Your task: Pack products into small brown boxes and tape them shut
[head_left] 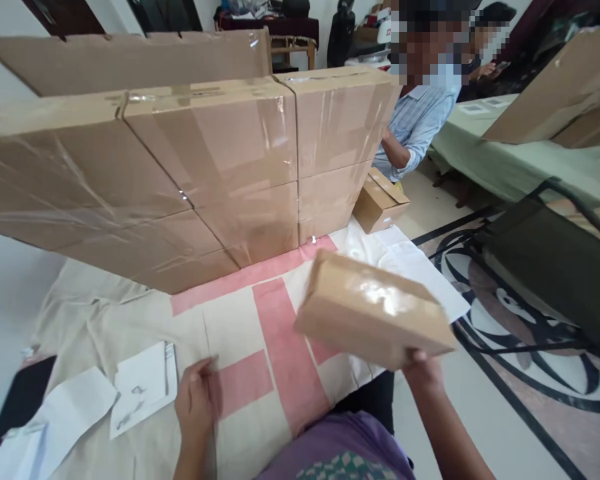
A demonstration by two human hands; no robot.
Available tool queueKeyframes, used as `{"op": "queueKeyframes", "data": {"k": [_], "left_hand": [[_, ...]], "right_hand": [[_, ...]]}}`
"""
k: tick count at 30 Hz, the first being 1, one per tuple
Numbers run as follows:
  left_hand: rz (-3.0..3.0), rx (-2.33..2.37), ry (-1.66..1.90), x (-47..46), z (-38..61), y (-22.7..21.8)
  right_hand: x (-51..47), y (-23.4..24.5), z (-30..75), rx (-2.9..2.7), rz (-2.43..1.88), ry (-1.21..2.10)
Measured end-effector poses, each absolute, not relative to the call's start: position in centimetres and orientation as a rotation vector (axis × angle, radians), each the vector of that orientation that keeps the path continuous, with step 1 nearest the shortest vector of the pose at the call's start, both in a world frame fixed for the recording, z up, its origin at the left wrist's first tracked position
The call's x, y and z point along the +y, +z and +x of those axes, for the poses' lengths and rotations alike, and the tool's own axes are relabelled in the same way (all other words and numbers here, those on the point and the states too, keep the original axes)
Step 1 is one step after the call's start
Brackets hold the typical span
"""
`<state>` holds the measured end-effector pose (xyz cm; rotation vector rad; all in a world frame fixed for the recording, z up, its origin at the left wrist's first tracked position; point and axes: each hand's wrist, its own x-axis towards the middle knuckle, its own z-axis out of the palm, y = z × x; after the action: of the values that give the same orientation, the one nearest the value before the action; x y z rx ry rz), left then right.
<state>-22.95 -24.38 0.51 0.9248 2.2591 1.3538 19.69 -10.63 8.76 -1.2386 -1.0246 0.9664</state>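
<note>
Head view: cloth-covered bench [235, 327], carton wall [215, 167] across it, taped box [375, 307] held by your right grip [423, 370].
It clasps the near edge, box ahead; your left grip [196, 393], half-curled, is empty, papers [150, 373] to its left.

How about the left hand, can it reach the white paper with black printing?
Probably yes: the left hand looks empty, and the printed white paper lies beside it on the checked tablecloth, with nothing visible between them. The taped cardboard box is in the right hand.
</note>
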Motion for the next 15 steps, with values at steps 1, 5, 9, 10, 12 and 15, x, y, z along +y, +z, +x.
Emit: {"op": "queueKeyframes", "data": {"k": [1, 5, 9, 10, 12, 15], "left_hand": [[0.99, 2.257, 1.298, -24.5, -22.6, 0.4], [1.096, 2.258, 1.192, -24.5, -22.7, 0.7], [1.06, 2.193, 1.288, -24.2, -22.8, 0.9], [1.018, 2.168, 1.328, -24.1, -22.7, 1.0], [0.923, 2.115, 1.4, -23.9, -22.3, 1.3], [0.767, 2.064, 1.486, -23.6, -22.7, 1.9]], "right_hand": [[-9.5, 8.9, 21.3, -0.971, -1.244, 0.833], [-3.1, 8.5, 24.3, -0.916, -1.234, 0.369], [2.5, 6.5, 23.8, -0.894, -1.406, 0.332], [3.5, 6.0, 23.7, -0.905, -1.431, 0.352], [4.7, 5.2, 23.8, -0.945, -1.443, 0.409], [5.5, 5.0, 24.3, -0.984, -1.378, 0.464]]}}
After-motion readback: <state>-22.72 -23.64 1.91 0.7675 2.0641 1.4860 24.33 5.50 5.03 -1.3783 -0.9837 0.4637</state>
